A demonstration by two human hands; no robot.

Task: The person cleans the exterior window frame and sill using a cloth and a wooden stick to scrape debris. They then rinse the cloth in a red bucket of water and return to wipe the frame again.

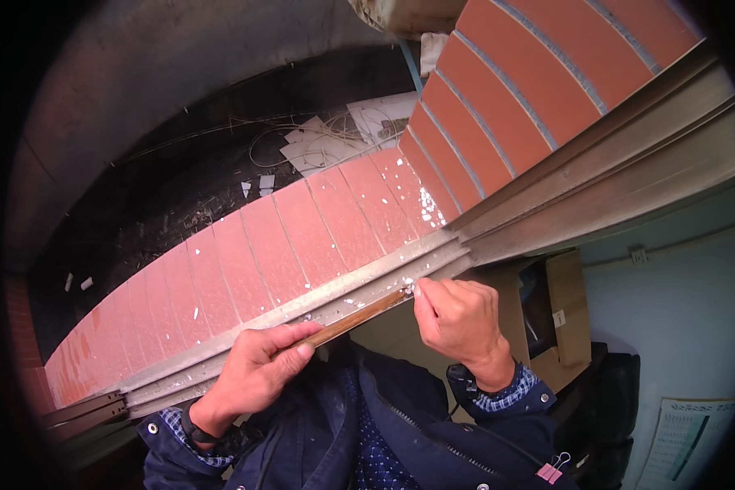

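Note:
My left hand is closed around one end of a slim brown wooden stick, with the thumb along its near side. The stick slants up to the right, along the inner edge of the metal window track. At the stick's far, darker end is my right hand, fingers curled into a fist. Whether that fist grips the tip or only rests against it is hidden. Small white flakes lie in the track near the fist.
Beyond the track runs a red tiled sill strewn with white chips. A tiled wall and metal side frame rise at right. Outside lie cables and white panels. Indoors are a cardboard box and a posted sheet.

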